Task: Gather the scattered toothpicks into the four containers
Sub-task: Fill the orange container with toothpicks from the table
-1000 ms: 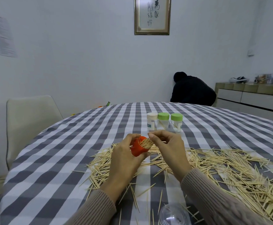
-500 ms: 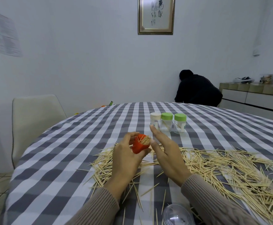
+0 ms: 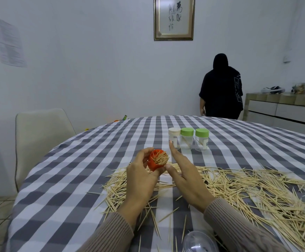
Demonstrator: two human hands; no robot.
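My left hand (image 3: 140, 180) holds the orange container (image 3: 155, 161) tilted above the counter (image 3: 79, 179), its mouth packed with toothpicks; this grip is curled round the body. My right hand (image 3: 186, 176) is spread with fingers straight just right of it; thumb contact with the container is possible but unclear. Scattered toothpicks (image 3: 257, 193) cover the near-right cloth up to the near edge. Three lidded containers (image 3: 188, 140) stand farther off, bare cloth around them. A clear lid (image 3: 198, 242) sits at the near edge.
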